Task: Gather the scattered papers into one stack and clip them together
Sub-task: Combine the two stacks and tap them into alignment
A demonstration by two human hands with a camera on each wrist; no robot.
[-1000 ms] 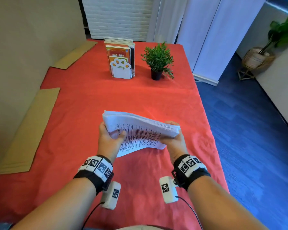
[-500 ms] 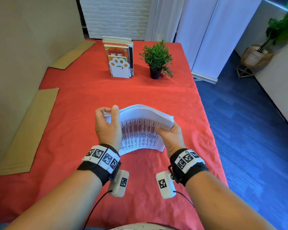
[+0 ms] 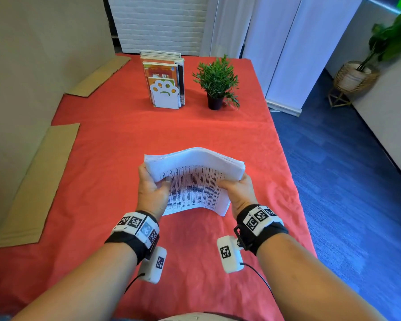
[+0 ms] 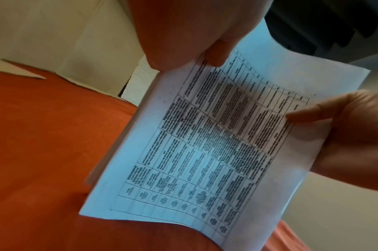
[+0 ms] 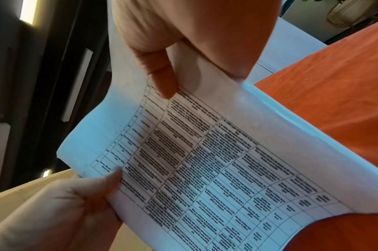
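Observation:
A thick stack of white papers (image 3: 195, 179) with printed tables stands on its lower edge on the red tablecloth (image 3: 125, 140), arched and tilted toward me. My left hand (image 3: 152, 186) grips its left side, thumb on the printed face. My right hand (image 3: 237, 189) grips its right side the same way. In the left wrist view the papers (image 4: 205, 144) fill the middle, with my left hand (image 4: 194, 42) above and my right hand (image 4: 344, 122) at the right. The right wrist view shows the papers (image 5: 205, 161) between my right hand (image 5: 183, 51) and left hand (image 5: 76, 203). No clip is in view.
A white paw-shaped bookend holding books (image 3: 164, 89) and a small potted plant (image 3: 215, 82) stand at the far end of the table. Cardboard sheets (image 3: 37, 181) lie along the left wall. The table's right edge drops to a blue floor (image 3: 345, 181).
The stack went from lying nearly flat in both hands to standing arched on its lower edge. My left hand shifted its hold along the left side; the top edges look more even.

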